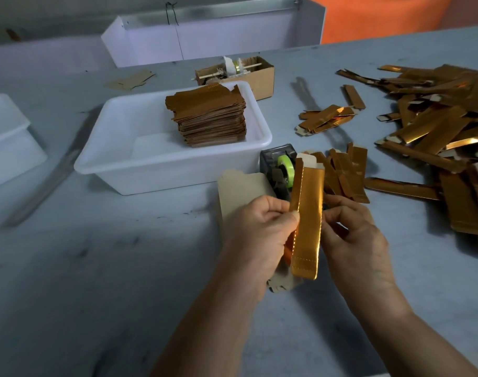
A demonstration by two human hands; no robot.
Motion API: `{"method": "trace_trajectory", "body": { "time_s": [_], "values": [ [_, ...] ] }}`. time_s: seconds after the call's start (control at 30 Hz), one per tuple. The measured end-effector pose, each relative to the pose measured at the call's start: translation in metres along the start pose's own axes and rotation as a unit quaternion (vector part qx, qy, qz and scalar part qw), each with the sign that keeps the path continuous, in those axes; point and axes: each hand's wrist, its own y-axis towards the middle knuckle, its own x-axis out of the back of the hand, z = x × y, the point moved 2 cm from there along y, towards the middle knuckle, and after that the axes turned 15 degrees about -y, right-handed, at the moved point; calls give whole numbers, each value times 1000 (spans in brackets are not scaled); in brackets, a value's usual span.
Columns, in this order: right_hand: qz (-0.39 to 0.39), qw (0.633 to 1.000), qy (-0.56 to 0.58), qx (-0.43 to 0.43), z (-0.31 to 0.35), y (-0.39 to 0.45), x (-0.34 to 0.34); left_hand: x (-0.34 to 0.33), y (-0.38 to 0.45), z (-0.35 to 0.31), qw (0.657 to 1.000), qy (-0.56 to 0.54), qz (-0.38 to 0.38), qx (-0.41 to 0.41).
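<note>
the left hand (262, 232) and right hand (354, 235) pinch the half-folded gold carton sleeve (308, 219) upright between them, and a slack grip could let its fold spring open before tape from the tape dispenser (278, 167) just beyond secures it.

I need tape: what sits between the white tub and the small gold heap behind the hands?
In the head view, a dark tape dispenser with a green roll stands between the white tub and the gold heap.

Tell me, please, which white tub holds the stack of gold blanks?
The middle tub beside the tape dispenser holds the stack; the left tub shows none.
</note>
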Motion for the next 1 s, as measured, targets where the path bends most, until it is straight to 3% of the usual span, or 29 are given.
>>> {"method": "trace_trajectory", "body": {
  "time_s": [0.2,0.33,0.47,0.7,1.0],
  "values": [
    [11,996,-89,16,-3,8,7,-2,2,0,1000,-9,-20,16],
    [40,998,50,-24,-6,6,27,-1,1,0,1000,-9,-16,22],
    [136,974,176,-29,6,3,49,2,-3,-3,998,-52,-10,35],
    [225,960,109,123,41,0,58,7,-10,-11,991,-128,10,49],
    [187,970,70,138,47,1,45,9,-16,-9,988,-142,32,52]
  ]
}}
